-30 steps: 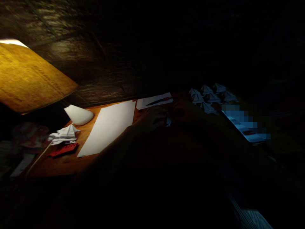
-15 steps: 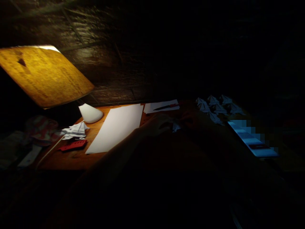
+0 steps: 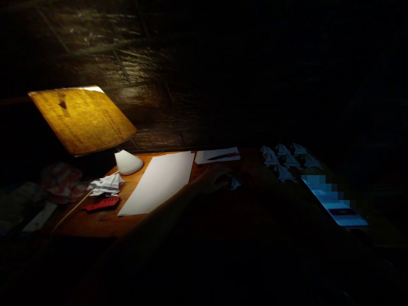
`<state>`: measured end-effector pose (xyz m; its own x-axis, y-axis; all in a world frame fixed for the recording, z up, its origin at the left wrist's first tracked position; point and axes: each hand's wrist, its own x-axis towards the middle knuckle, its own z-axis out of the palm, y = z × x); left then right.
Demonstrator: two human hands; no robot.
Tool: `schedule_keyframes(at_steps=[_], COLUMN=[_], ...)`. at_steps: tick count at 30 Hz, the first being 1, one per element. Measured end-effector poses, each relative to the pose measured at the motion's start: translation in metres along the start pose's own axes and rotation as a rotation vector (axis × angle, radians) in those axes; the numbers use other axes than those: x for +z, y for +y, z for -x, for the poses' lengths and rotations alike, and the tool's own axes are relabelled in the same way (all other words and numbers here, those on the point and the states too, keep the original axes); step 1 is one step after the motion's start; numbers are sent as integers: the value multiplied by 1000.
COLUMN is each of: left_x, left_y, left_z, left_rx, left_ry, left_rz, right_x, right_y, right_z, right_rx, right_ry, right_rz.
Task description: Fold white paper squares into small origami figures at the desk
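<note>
A small piece of folded paper [image 3: 235, 183] shows pale above the dark part of the table. My left hand [image 3: 214, 178] reaches in from the lower left, its fingers bent and closed at the paper's left edge. On the paper's other side my right hand [image 3: 249, 180] is a faint shape, almost lost in the dark; its fingers cannot be made out. Behind the hands a knife [image 3: 223, 157] with a red handle lies on a stack of white paper [image 3: 201, 157]. Larger white sheets [image 3: 161, 180] lie left of my left hand.
At left stands a lit lamp with a tilted yellow shade [image 3: 84, 121] and white base [image 3: 128, 163]. Near it are a crumpled folded paper [image 3: 107, 184] and a red object [image 3: 102, 204]. Several folded paper figures [image 3: 283, 173] sit at right, behind a glowing phone-like screen [image 3: 334, 204].
The camera view has shifted, so the table things sit lower and the lamp further right. My hands stay at the folded paper, and the right one looks darker.
</note>
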<state>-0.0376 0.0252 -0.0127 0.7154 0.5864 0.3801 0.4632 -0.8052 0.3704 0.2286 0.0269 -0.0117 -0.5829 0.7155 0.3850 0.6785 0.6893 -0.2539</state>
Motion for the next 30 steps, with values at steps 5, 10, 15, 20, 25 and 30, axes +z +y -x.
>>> schedule_keyframes(at_steps=[5, 10, 15, 20, 25, 30], left_x=[-4, -9, -10, -10, -8, -8], left_y=[-12, -21, -16, -9, -9, 0], left_z=[1, 4, 3, 3, 4, 4], left_rx=[-89, -159, -155, -127, -121, -66], left_ry=[177, 223, 186, 160, 141, 123], left_rz=[17, -39, -19, 10, 17, 58], right_x=[9, 4, 1, 3, 2, 2], right_y=[15, 14, 11, 8, 1, -1], right_z=[0, 2, 5, 5, 4, 4], right_rx=[77, 86, -5, 20, 44, 77], right_ry=[145, 73, -30, -51, -33, -37], right_rz=[-226, -327, -322, -309, -342, -378])
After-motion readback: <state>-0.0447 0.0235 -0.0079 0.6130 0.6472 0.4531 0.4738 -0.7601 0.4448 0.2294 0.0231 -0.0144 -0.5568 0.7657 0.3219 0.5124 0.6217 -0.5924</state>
